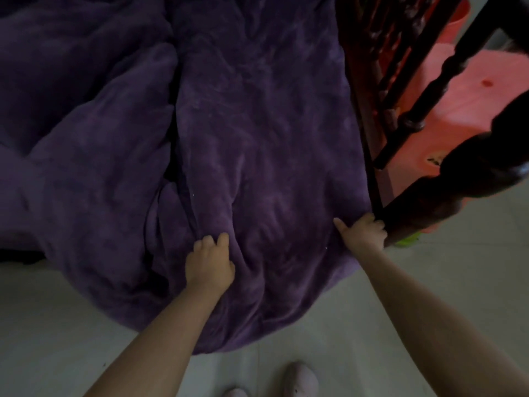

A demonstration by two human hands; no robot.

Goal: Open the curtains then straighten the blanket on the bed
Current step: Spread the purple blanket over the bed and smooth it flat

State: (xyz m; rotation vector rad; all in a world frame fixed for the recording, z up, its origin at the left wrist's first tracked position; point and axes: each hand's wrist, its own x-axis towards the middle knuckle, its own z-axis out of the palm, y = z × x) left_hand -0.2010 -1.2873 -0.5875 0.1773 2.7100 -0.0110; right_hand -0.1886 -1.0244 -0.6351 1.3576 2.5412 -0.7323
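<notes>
Both hands are on the purple blanket [257,124] now, at the near edge of the bed, where it spills over toward the pale floor [429,282]. The left hand [210,263] has its fingers curled into a bunched ridge of fabric, gripping a fold. The right hand [365,232] sits at the blanket's corner, tight against the dark wooden bed frame [423,213], thumb stretched out along the cloth; its fingers seem closed on the edge, though the dim light makes that hard to confirm. Big folds run up the middle and the left side lies heaped, so the straightening looks barely begun. No curtains in view.

The risks from here: pull with the right hand too close to that frame post and the corner could snag or wedge behind it. Tug only this edge and the heap on the left just drags along, still bunched. And with so much already overhanging, a hard pull toward the person's slippers [300,379] could slide the lot onto the floor.
</notes>
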